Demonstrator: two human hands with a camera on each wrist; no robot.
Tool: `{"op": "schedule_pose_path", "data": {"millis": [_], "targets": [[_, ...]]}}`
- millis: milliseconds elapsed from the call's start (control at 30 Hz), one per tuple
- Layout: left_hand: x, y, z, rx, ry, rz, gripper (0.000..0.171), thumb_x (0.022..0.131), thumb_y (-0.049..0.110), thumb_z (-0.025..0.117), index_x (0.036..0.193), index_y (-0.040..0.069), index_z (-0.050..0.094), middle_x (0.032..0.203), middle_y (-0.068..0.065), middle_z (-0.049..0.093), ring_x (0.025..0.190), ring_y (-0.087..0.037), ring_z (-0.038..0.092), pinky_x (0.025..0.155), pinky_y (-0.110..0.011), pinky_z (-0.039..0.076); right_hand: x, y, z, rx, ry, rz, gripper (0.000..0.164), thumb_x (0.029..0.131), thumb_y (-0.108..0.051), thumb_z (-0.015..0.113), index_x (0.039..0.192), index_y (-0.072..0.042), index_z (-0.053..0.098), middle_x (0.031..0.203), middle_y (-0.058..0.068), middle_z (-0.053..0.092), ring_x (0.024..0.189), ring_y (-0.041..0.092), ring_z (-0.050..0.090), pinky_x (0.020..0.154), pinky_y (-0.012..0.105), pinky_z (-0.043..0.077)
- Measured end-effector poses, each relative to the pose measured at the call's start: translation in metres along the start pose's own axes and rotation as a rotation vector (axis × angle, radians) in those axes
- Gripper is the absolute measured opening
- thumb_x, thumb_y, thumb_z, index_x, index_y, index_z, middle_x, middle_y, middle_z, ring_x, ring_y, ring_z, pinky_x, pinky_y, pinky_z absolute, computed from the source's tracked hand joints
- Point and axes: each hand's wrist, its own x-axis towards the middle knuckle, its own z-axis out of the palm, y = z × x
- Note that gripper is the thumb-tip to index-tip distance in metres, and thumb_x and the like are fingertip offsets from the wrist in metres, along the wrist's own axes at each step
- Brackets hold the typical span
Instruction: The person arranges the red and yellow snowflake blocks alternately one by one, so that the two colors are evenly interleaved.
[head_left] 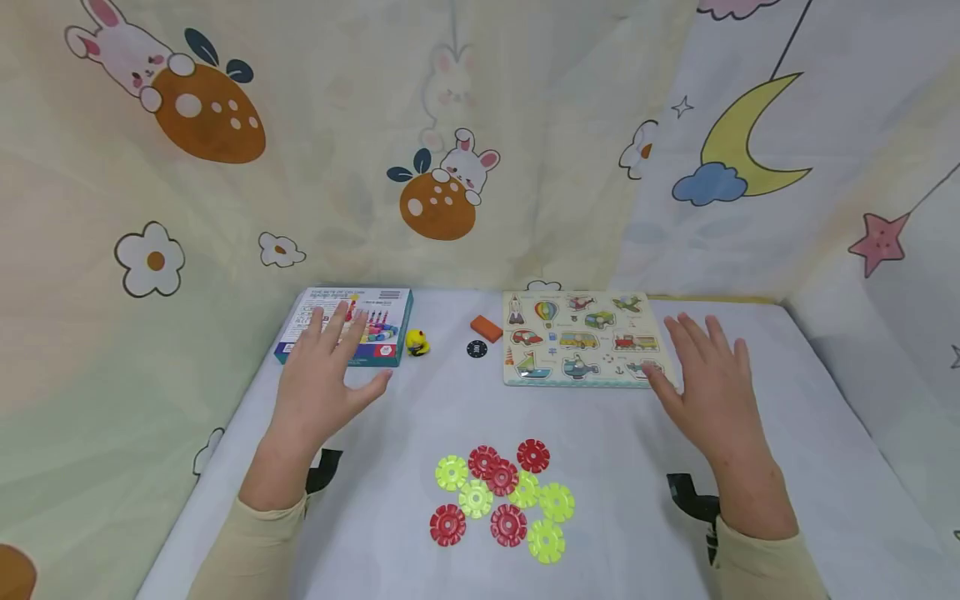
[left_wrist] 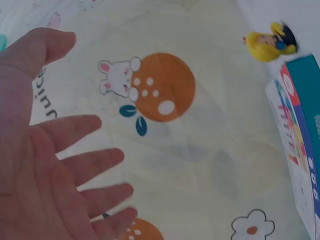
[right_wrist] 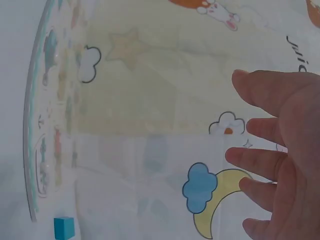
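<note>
My left hand (head_left: 318,387) hovers with fingers spread and overlaps the flat picture box (head_left: 392,361) at the back left in the head view. Its palm and straight fingers show bare in the left wrist view. My right hand (head_left: 712,404) is likewise spread and holds nothing; its thumb overlaps the right edge of the wooden picture puzzle board (head_left: 555,325). Between the forearms, nearer the front, lie several notched plastic discs, some red like this red disc (head_left: 447,525), others yellow-green like this yellow-green disc (head_left: 546,542).
Between box and board are a small yellow toy figure (head_left: 417,342), an orange block (head_left: 487,328) and a black round chip (head_left: 477,349). A blue cube (right_wrist: 64,228) sits beside the board in the right wrist view. Printed fabric (head_left: 330,167) walls the white table at the back and sides.
</note>
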Motion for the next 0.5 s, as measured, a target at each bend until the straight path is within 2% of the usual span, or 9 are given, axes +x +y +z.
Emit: {"op": "schedule_pose_path", "data": {"millis": [133,233,367,500], "targets": [[-0.001,0.011,-0.003,-0.162,0.085,0.124,0.08,0.074,0.047,0.075,0.143,0.02,0.044,0.15,-0.005,0.034,0.137,-0.029,0.028,0.093,-0.055,0.04,-0.002,-0.012,-0.011,0.049,0.027,-0.061,0.072,0.086,-0.035,0.066,0.145,-0.009,0.035,0.147,0.017,0.034,0.14,0.037,0.012,0.105,0.064,0.001],[0.0,0.016,-0.002,-0.29,0.086,0.216,0.073,0.075,0.037,0.078,0.139,0.018,0.049,0.145,-0.004,0.04,0.133,-0.025,0.036,0.093,-0.048,0.044,-0.005,-0.022,-0.018,0.071,0.065,-0.123,0.068,0.084,-0.032,0.069,0.141,-0.007,0.041,0.143,0.018,0.039,0.139,0.039,0.018,0.105,0.065,0.006],[-0.002,0.022,0.001,-0.445,-0.019,0.278,0.072,0.076,0.033,0.079,0.14,0.021,0.048,0.143,0.0,0.043,0.132,-0.02,0.037,0.095,-0.043,0.043,-0.008,-0.037,-0.02,0.097,0.093,-0.206,0.067,0.08,-0.029,0.072,0.138,-0.009,0.046,0.142,0.016,0.042,0.137,0.039,0.022,0.105,0.064,0.009],[-0.008,0.026,0.006,-0.591,-0.147,0.274,0.066,0.079,0.036,0.076,0.138,0.027,0.049,0.139,0.008,0.045,0.128,-0.013,0.04,0.091,-0.037,0.046,-0.012,-0.053,-0.014,0.144,0.066,-0.246,0.069,0.079,-0.031,0.074,0.14,-0.014,0.046,0.141,0.012,0.044,0.137,0.035,0.025,0.107,0.061,0.012]]}}
